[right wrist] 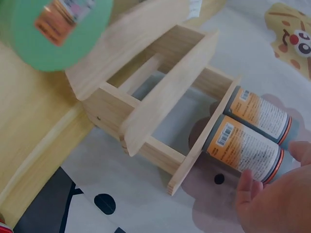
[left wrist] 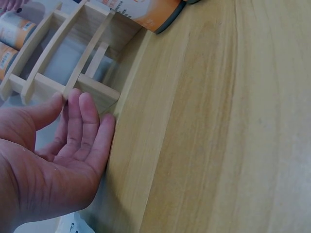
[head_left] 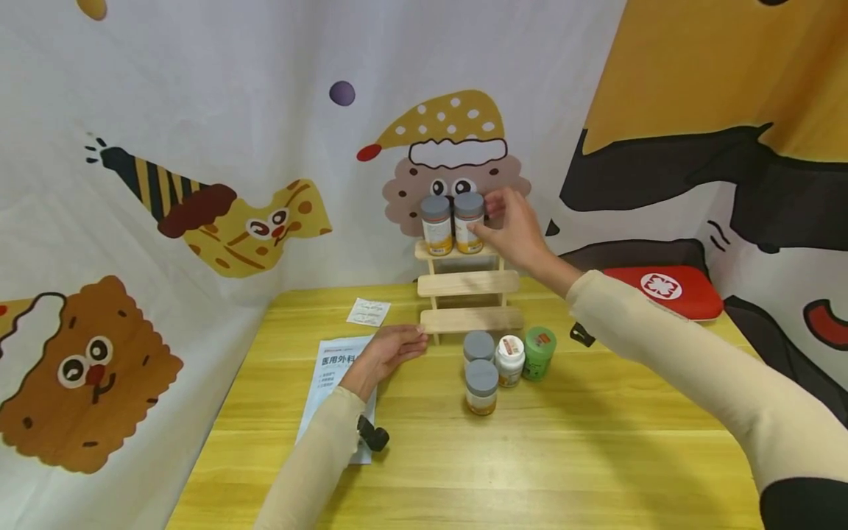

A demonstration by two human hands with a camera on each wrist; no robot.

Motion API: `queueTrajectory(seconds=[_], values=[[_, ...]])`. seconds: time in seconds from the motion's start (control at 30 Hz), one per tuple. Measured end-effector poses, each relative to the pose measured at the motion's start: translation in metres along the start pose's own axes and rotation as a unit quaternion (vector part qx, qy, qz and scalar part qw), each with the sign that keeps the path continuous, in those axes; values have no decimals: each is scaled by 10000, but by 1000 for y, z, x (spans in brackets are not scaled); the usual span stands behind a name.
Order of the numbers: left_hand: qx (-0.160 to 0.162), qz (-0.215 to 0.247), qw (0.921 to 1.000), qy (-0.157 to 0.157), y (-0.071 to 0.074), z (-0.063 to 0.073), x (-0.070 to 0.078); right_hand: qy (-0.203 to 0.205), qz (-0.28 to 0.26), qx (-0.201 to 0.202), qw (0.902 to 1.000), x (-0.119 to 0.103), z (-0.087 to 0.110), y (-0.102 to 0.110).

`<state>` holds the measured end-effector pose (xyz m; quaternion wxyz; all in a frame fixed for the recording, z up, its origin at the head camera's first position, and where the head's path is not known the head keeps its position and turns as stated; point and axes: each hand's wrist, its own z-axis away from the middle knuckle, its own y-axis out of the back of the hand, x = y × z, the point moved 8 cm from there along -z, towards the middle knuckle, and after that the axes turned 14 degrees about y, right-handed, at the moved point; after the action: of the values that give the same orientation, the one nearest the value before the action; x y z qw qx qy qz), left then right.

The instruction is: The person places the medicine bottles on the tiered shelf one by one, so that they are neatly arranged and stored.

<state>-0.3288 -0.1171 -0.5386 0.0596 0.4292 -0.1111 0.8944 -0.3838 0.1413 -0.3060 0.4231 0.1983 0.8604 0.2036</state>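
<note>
A small three-step wooden rack (head_left: 469,283) stands at the back of the table. Two grey-capped supplement bottles, a left bottle (head_left: 437,234) and a right bottle (head_left: 468,234), sit upright side by side on its top step. My right hand (head_left: 518,230) holds the right bottle near its cap, thumb over the front and fingers at the far right side. In the right wrist view this bottle (right wrist: 245,148) has its base on the step. My left hand (left wrist: 68,150) pinches the left end of the lowest step between thumb and fingertips.
Before the rack stand two more grey-capped bottles (head_left: 481,390), a white bottle (head_left: 510,361) and a green canister (head_left: 539,355). A printed packet (head_left: 331,375) lies under the left forearm, with a small white sachet (head_left: 368,312) behind. A red first-aid case (head_left: 669,292) sits at right.
</note>
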Motion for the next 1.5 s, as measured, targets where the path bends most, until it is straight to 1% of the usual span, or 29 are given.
queueTrajectory(seconds=[0.27,0.47,0.63,0.77,0.9,1.0,1.07,1.17,1.33,1.4,1.5], values=[[29,-23,10000,-3,2,-5,-3,80,-123,-98,9998,-6,22,1],[78,5,10000,21,1,-6,-2,141,-198,-270,9993,-11,41,-1],[97,46,9999,36,0,-7,-1,129,-194,-519,9984,-15,61,-1],[66,38,10000,60,-1,-7,-2,-32,-197,-811,9965,-18,82,-3],[97,66,9999,67,1,-5,-3,-171,-487,-1003,9936,-20,101,-6],[127,108,9998,79,2,-5,-2,-217,-744,-1087,9911,-22,115,-8],[127,108,9998,52,2,-4,-1,-232,-824,-1150,9897,-23,124,-9],[118,84,9999,59,1,-4,-1,-139,-764,-1226,9894,-25,139,-11],[117,12,9999,68,0,-4,0,213,-643,-1287,9894,-32,160,-13],[121,-5,9999,42,0,-5,0,274,-639,-1312,9889,-35,168,-14],[127,1,9999,9,0,-5,0,330,-489,-1379,9887,-39,178,-17]])
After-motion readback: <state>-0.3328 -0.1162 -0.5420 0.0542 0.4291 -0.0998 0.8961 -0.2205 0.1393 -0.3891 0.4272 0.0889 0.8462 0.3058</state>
